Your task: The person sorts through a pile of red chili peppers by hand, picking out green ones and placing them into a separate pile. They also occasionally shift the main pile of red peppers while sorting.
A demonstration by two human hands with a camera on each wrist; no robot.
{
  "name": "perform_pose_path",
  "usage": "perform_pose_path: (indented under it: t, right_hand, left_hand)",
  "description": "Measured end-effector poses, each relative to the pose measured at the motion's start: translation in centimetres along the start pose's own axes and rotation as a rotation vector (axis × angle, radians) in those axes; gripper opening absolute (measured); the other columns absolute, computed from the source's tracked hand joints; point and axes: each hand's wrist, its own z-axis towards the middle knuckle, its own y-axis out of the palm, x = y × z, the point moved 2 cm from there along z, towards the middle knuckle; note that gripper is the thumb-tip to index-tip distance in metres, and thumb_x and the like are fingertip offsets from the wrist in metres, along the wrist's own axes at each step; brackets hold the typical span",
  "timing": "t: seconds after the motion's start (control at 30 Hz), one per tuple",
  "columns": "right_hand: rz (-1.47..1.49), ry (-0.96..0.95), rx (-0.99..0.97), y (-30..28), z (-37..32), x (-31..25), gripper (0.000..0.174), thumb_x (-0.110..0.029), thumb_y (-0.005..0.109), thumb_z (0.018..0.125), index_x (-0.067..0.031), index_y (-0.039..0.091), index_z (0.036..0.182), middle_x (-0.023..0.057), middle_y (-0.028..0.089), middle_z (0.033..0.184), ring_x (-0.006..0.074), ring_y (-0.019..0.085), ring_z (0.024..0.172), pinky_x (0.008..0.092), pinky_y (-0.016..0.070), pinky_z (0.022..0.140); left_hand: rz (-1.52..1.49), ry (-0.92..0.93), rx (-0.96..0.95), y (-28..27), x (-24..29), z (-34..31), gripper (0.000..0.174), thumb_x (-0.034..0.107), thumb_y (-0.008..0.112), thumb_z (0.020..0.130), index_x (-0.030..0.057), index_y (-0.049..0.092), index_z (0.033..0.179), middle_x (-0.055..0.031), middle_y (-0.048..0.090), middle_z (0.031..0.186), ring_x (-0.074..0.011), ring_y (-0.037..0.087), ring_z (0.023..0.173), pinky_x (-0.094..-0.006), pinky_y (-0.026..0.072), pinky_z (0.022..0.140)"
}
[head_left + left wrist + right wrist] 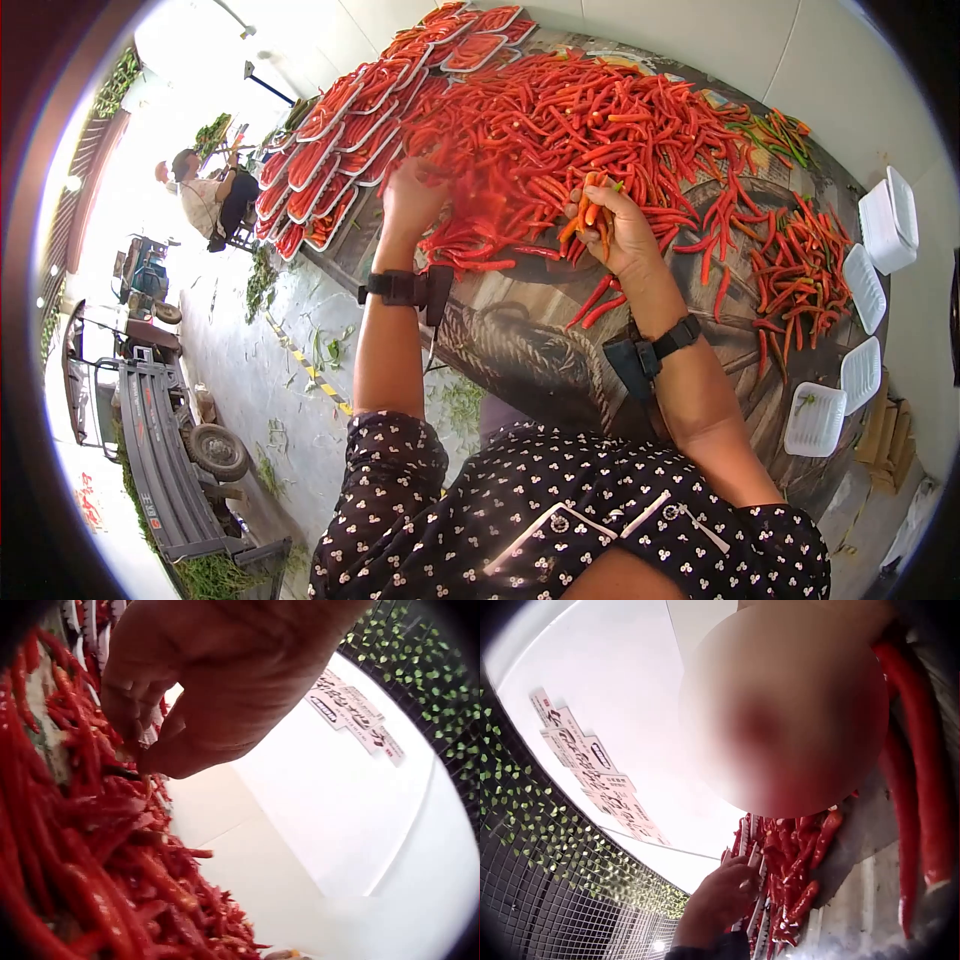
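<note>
My right hand (625,232) grips a small bunch of orange-red chili peppers (597,212), held over the front of a big heap of red chili peppers (600,120). A blurred patch covers the right hand's work in the right wrist view. My left hand (415,200) is at the heap's left side, beside the filled trays. In the left wrist view, the left hand's (217,682) thumb and fingertips come together close over the peppers (112,877); I cannot tell whether they pinch one. The left hand (720,900) also shows low in the right wrist view.
White trays of red peppers (330,165) are stacked at the table's left. A smaller pile of mixed peppers (800,265) lies on the right, near empty white trays (815,420) and a tray stack (888,225). Green-orange peppers (785,135) lie far right. Another person (210,195) sits beyond the table.
</note>
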Motion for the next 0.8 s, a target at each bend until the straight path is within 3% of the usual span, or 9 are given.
perform_pose_path:
  t: [0.07, 0.13, 0.17, 0.23, 0.33, 0.43, 0.67, 0.73, 0.8]
  right_hand:
    - [0.004, -0.008, -0.016, -0.1, 0.1, 0.0, 0.008, -0.01, 0.055, 0.081, -0.0066, 0.054, 0.088, 0.0084, 0.059, 0.08, 0.0173, 0.061, 0.074, 0.0176, 0.0405, 0.036]
    - [0.008, -0.013, -0.037, -0.2, 0.3, 0.2, 0.009, -0.011, 0.056, 0.081, -0.0065, 0.055, 0.089, 0.0086, 0.059, 0.08, 0.0177, 0.061, 0.075, 0.0175, 0.0404, 0.037]
    - [-0.001, -0.001, -0.018, -0.4, 0.4, 0.3, 0.01, -0.012, 0.056, 0.082, -0.0064, 0.055, 0.09, 0.0087, 0.06, 0.081, 0.0175, 0.061, 0.075, 0.0174, 0.0402, 0.037]
    - [-0.012, 0.008, 0.005, -0.1, 0.2, 0.3, 0.012, -0.013, 0.057, 0.082, -0.0063, 0.055, 0.092, 0.0088, 0.06, 0.082, 0.0173, 0.06, 0.074, 0.0173, 0.04, 0.038]
    - [0.011, 0.005, 0.03, 0.9, -0.4, -0.1, 0.012, -0.015, 0.058, 0.082, -0.007, 0.057, 0.091, 0.0077, 0.061, 0.08, 0.0154, 0.06, 0.071, 0.0182, 0.0399, 0.041]
    - [-0.041, -0.029, 0.037, 0.1, 0.0, -0.1, 0.02, -0.016, 0.063, 0.077, -0.0116, 0.056, 0.096, -0.0008, 0.06, 0.082, 0.0085, 0.056, 0.066, 0.0168, 0.0385, 0.046]
    - [-0.24, -0.09, 0.134, 0.3, -0.3, -2.0, 0.016, -0.01, 0.062, 0.076, -0.0104, 0.057, 0.09, 0.0002, 0.059, 0.078, 0.0081, 0.056, 0.063, 0.0191, 0.0411, 0.045]
    - [-0.27, -0.134, 0.185, 0.1, -0.8, -3.6, 0.015, -0.009, 0.062, 0.075, -0.0102, 0.056, 0.088, 0.0004, 0.059, 0.076, 0.0086, 0.056, 0.06, 0.0194, 0.0409, 0.044]
    - [-0.455, -0.3, 0.245, 1.2, -2.2, -6.6, 0.014, -0.006, 0.061, 0.076, -0.0046, 0.055, 0.089, 0.0067, 0.06, 0.077, 0.015, 0.06, 0.064, 0.0205, 0.0446, 0.043]
  left_hand:
    - [-0.162, -0.021, -0.013, -0.6, 2.0, -0.3, 0.036, 0.024, 0.07, 0.064, 0.0045, 0.06, 0.092, -0.0153, 0.062, 0.088, -0.0253, 0.06, 0.083, -0.0343, 0.0466, 0.072]
    - [-0.152, 0.191, 0.031, -0.9, 5.1, -0.9, 0.03, 0.017, 0.069, 0.066, 0.0019, 0.059, 0.09, -0.0048, 0.058, 0.074, -0.0101, 0.054, 0.063, -0.024, 0.0448, 0.059]
    - [-0.152, 0.191, 0.029, -0.8, 6.6, -1.4, 0.03, 0.017, 0.069, 0.066, 0.0019, 0.059, 0.09, -0.0048, 0.058, 0.074, -0.0101, 0.054, 0.063, -0.024, 0.0448, 0.059]
    - [-0.395, 0.154, -0.276, 0.4, 9.5, -2.9, 0.026, 0.017, 0.068, 0.067, 0.0006, 0.06, 0.085, -0.0139, 0.06, 0.083, -0.0211, 0.059, 0.075, -0.0317, 0.0464, 0.067]
    - [-0.296, 0.405, -0.291, 1.7, 12.8, -5.0, 0.021, 0.013, 0.066, 0.067, -0.0007, 0.06, 0.082, -0.0132, 0.059, 0.08, -0.0204, 0.058, 0.071, -0.031, 0.0459, 0.065]
    - [-0.424, 0.394, -0.408, 2.4, 13.0, -5.4, 0.019, 0.011, 0.063, 0.067, -0.0001, 0.061, 0.082, -0.0138, 0.058, 0.078, -0.0226, 0.059, 0.073, -0.0316, 0.0457, 0.065]
    - [-0.446, 0.484, -0.379, 3.6, 11.1, -2.6, 0.016, 0.011, 0.06, 0.072, 0.0035, 0.064, 0.086, -0.0104, 0.06, 0.081, -0.0183, 0.059, 0.076, -0.0298, 0.0458, 0.07]
    - [-0.223, 0.647, -0.256, 4.3, 10.5, -2.0, 0.018, 0.012, 0.056, 0.074, 0.0064, 0.064, 0.089, -0.0134, 0.061, 0.084, -0.026, 0.06, 0.079, -0.0345, 0.0461, 0.072]
    - [-0.093, 0.662, -0.304, 4.8, 10.7, -2.1, 0.019, 0.01, 0.054, 0.072, 0.0062, 0.064, 0.088, -0.0142, 0.06, 0.086, -0.0281, 0.059, 0.081, -0.0368, 0.0461, 0.072]
